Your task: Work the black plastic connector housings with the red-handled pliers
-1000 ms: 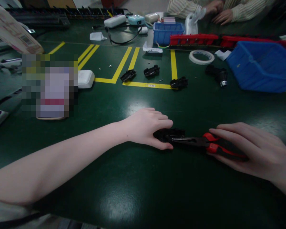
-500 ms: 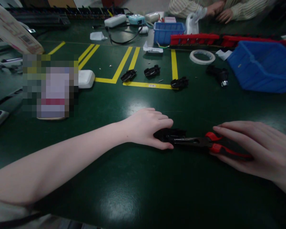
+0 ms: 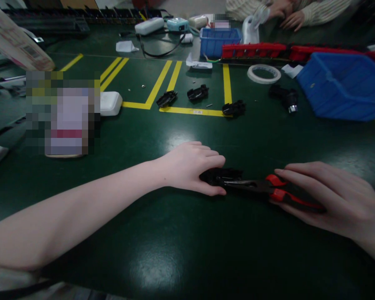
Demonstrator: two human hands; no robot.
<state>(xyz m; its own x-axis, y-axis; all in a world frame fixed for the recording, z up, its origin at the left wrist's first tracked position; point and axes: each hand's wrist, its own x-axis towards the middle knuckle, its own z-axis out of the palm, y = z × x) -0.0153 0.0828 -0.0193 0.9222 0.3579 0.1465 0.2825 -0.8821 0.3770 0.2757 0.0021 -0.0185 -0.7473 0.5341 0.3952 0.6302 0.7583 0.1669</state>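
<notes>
Low over the green table, my left hand (image 3: 195,166) is closed around a black plastic part (image 3: 217,176), holding it between thumb and fingers. From the right, my right hand (image 3: 337,200) grips long-nose pliers (image 3: 276,189) by their red and black handles. The jaws of the pliers point left and their tips reach the black part; whether they pinch anything there is too dark to tell. Farther back lie similar black parts: one on the left (image 3: 167,98), one in the middle (image 3: 198,93) and one on the right (image 3: 233,108), with a small metal pin (image 3: 209,105) among them.
A large blue bin (image 3: 343,87) and a white tape roll (image 3: 264,74) are at back right, near a black piece with a metal end (image 3: 284,98). A smaller blue basket (image 3: 220,41) stands behind red strips (image 3: 253,51). A white case (image 3: 111,103) lies left. Another person's hands (image 3: 289,14) rest across the table.
My right hand and the pliers have shifted slightly left and down, with the tips still at the black part. My left hand keeps its hold; the whole view has drifted a little.
</notes>
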